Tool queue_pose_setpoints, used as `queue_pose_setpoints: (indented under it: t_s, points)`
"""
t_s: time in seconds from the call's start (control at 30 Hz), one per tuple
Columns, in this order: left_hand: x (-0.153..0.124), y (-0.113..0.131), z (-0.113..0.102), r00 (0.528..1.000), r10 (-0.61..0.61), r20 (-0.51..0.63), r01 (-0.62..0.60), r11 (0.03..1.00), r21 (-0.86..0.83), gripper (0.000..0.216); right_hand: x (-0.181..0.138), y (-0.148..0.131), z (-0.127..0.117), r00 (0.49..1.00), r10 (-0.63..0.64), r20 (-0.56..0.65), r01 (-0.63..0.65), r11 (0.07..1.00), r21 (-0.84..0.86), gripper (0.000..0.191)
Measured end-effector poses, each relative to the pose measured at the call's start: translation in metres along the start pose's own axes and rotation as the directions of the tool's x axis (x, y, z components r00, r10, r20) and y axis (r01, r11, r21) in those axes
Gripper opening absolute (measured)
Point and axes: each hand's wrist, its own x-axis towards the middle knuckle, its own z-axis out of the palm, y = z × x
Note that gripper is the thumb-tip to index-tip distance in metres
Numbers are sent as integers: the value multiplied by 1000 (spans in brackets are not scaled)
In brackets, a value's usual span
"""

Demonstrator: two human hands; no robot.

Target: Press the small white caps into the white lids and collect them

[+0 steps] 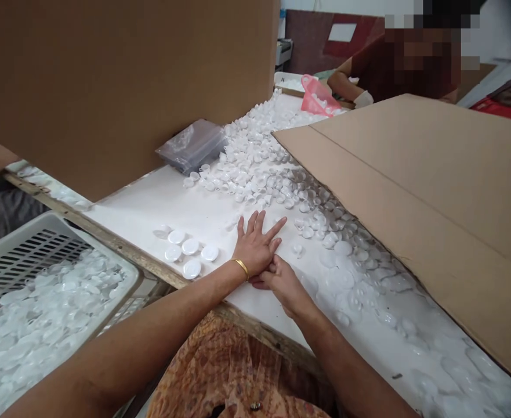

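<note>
My left hand (pixel 255 248) is over the white tabletop, palm down with its fingers spread. Against its thumb side, my right hand (pixel 285 285) has its fingers bent and pressed together. Their tips are partly hidden by the left hand, so whatever they grip, if anything, cannot be made out. Several round white plastic caps (pixel 190 246) lie in a small group left of the left hand. Beyond the fingertips spreads a heap of small white cup-shaped plastic pieces (pixel 259 154). A single white piece (pixel 297 250) sits just right of the hands.
A cardboard sheet (pixel 433 174) slants over the table's right side; a tall cardboard panel (pixel 129 75) stands at the left. Clear plastic bags (pixel 194 145) lie by the heap. A white basket (pixel 55 232) of white pieces is lower left. Behind are a pink scoop (pixel 318 96) and another person.
</note>
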Motion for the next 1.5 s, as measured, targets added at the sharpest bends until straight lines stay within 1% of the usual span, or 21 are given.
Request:
queue_pose_setpoints:
  t_s: [0.03, 0.1, 0.17, 0.2, 0.27, 0.33, 0.43, 0.5, 0.57, 0.67, 0.73, 0.77, 0.83, 0.97, 1.03, 1.1, 1.17, 1.27, 1.33, 1.43, 1.5]
  points:
    - [-1, -1, -1, 1000, -16, -4, 16, 1000, -11, 49, -3, -1, -3, 1000, -18, -24, 17, 1000, -14, 35]
    - [-2, -4, -5, 998, -69, -14, 68, 997, -37, 48, -11, -5, -16, 988, -89, -126, 89, 996, -6, 41]
    - [-4, -8, -12, 994, -100, -47, 98, 994, -39, 47, -22, -12, -36, 949, -183, -256, 203, 978, 54, 48]
    - [-4, -10, -15, 994, -85, -75, 83, 996, -23, 46, -28, -17, -47, 925, -224, -308, 264, 960, 95, 49]
    - [-5, -15, -22, 992, -6, -128, 9, 1000, 28, 45, -40, -28, -70, 874, -304, -378, 393, 902, 182, 49]
    - [-6, -19, -26, 987, 58, -150, -50, 997, 63, 44, -49, -40, -89, 819, -380, -429, 516, 816, 262, 45]
    - [-6, -25, -28, 990, 46, -133, -41, 998, 42, 44, -54, -53, -107, 753, -434, -494, 627, 702, 339, 34]
    - [-4, -30, -27, 992, 25, -127, -28, 999, -21, 43, -54, -58, -111, 710, -450, -542, 670, 668, 324, 29]
    - [-2, -35, -26, 990, 33, -140, -50, 992, -116, 42, -53, -63, -111, 648, -466, -603, 712, 652, 262, 22]
    - [-1, -41, -28, 987, 57, -153, -88, 975, -206, 41, -56, -71, -109, 509, -511, -693, 792, 594, 144, 14]
    - [1, -42, -31, 988, 50, -147, -81, 973, -215, 41, -60, -80, -107, 409, -558, -722, 842, 535, 64, 12]
    - [2, -42, -33, 988, 36, -151, -69, 974, -215, 42, -63, -84, -107, 372, -580, -725, 857, 514, 29, 13]
    - [5, -41, -38, 985, 8, -171, -46, 974, -220, 45, -69, -93, -104, 321, -611, -723, 865, 501, -39, 17]
    - [11, -37, -43, 983, -16, -185, -28, 972, -235, 44, -77, -103, -96, 254, -658, -709, 844, 508, -170, 24]
    - [13, -33, -43, 982, -8, -187, -38, 971, -238, 46, -79, -104, -91, 237, -680, -694, 821, 522, -230, 22]
    - [16, -25, -46, 977, 19, -211, -67, 972, -223, 53, -80, -104, -86, 247, -692, -678, 792, 548, -271, 21]
    - [23, -11, -52, 961, 68, -268, -120, 976, -184, 59, -83, -104, -79, 263, -696, -668, 763, 573, -298, 24]
    - [46, 18, -67, 908, 169, -384, -229, 966, -117, 63, -91, -110, -66, 272, -708, -651, 724, 597, -347, 29]
    - [68, 37, -76, 868, 240, -435, -316, 942, -111, 65, -99, -118, -56, 292, -716, -634, 694, 615, -375, 32]
    - [100, 55, -85, 850, 276, -448, -410, 881, -235, 60, -110, -137, -44, 327, -736, -592, 669, 623, -405, 33]
    - [117, 60, -91, 832, 261, -489, -459, 819, -345, 54, -116, -150, -38, 345, -791, -506, 696, 577, -428, 33]
